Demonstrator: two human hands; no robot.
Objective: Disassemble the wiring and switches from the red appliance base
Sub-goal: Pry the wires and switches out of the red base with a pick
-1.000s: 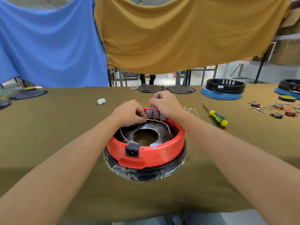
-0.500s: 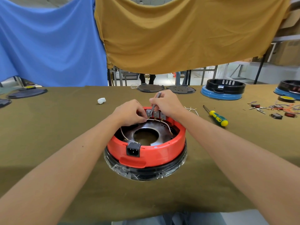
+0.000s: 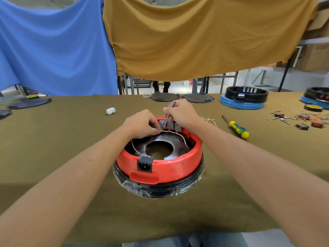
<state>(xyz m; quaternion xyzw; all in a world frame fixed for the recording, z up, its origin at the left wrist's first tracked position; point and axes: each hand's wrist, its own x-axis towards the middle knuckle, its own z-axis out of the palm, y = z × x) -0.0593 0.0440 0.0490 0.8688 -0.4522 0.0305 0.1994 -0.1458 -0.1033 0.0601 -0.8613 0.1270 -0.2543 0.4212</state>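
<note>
The red appliance base (image 3: 170, 168) sits upside down on a black ring at the table's middle, with a black power socket (image 3: 144, 164) on its near wall. Three grey switches (image 3: 170, 125) stand in a row at its far rim, joined by white wires (image 3: 179, 134). My left hand (image 3: 142, 123) pinches the white wire at the leftmost switch. My right hand (image 3: 181, 114) grips a thin grey metal tool (image 3: 169, 114) whose tip points down at that switch.
A yellow-green screwdriver (image 3: 235, 128) and a loose white wire piece (image 3: 209, 120) lie right of the base. Removed switches and wires (image 3: 300, 120) lie at the far right. Blue-black bases (image 3: 244, 98), dark lids (image 3: 164, 96) and a white scrap (image 3: 111, 110) sit further back.
Both hands stay at the far rim with only slight shifts. The tool tip has stayed at the leftmost switch.
</note>
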